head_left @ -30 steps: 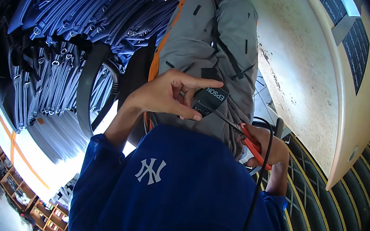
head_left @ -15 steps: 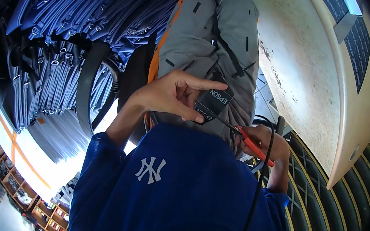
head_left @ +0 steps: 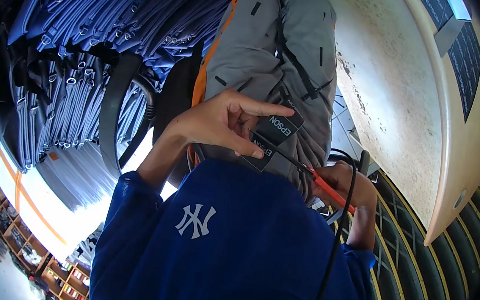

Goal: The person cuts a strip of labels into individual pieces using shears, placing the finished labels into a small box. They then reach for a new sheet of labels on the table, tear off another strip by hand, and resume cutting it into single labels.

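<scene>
**Left hand (head_left: 214, 120) on a black printed strip (head_left: 279, 129), right hand (head_left: 336, 175) on red-handled scissors (head_left: 330, 192)**

So, neither hand is free. Going left to right: blue straps (head_left: 119, 12) with metal rings sit up at 10 to 11 o'clock. Near the middle, the left hand has the strip pinched, thumb on the lower patch and index finger along the upper one. Strip's just off centre toward 2 o'clock, over the grey trousers (head_left: 246, 49). Between 3 and 4 o'clock, the right hand is wrapped round the scissor handles, blades reaching back across the strip. Pale table (head_left: 403, 92) at 2 o'clock.

Handling-wise, I'd guess the strip is feather-light, floppy, maybe a bit slick, not fragile. I'd hold it flat near the edges, fingertips away from the blades. Scissors look stiff and a little heavier, so grab the handles.

Hard to see: the curled left fingers, the strip's far end, how wide the blades are apart, and most of the right-hand fingers. Black cable (head_left: 332, 251) cuts in front of that hand too.
</scene>
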{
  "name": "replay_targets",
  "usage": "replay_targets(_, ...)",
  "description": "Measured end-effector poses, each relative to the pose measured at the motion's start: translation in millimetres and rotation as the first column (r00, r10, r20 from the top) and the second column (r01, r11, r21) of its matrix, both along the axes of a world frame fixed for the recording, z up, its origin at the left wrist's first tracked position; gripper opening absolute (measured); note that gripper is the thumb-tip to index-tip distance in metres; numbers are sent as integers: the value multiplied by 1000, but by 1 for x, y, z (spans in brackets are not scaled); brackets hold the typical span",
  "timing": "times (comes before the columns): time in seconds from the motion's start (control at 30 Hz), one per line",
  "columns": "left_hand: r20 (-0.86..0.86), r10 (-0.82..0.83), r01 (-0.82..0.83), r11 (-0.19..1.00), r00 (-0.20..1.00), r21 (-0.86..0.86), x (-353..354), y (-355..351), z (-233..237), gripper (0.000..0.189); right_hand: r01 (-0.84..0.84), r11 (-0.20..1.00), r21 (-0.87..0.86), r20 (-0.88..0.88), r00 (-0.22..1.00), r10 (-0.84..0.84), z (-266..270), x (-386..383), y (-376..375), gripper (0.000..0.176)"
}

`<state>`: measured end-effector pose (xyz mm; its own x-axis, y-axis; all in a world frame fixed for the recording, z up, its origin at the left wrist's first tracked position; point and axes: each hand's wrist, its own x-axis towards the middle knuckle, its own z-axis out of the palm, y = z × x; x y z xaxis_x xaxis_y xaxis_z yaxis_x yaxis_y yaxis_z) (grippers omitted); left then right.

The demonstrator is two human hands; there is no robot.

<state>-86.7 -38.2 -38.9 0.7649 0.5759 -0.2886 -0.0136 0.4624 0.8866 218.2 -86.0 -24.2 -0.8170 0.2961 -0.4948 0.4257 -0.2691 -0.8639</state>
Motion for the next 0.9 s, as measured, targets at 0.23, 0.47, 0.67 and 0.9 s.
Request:
replay_targets(0.23, -44, -2, 4, 999, 999, 50, -5, 9, 6, 70, 73, 997, -27, 11, 997, -73, -2, 2, -4, 31)
replay_targets(0.47, -39, 410, -363, 843, 911, 397, -2, 47, 45, 71, 243, 969, 55, 7, 970, -243, -15, 11, -19, 41)
replay_targets(0.67, 358, 643, -644, 282, 677, 712, 56, 131, 103, 58, 352, 933, 74, -23, 936, -352, -12, 7, -27, 41)
replay_targets(0.9, 481, 395, -569, 141, 783, 810, 184, 262, 152, 57, 462, 855, 235, -101, 887, -452, -23, 5, -46, 52)
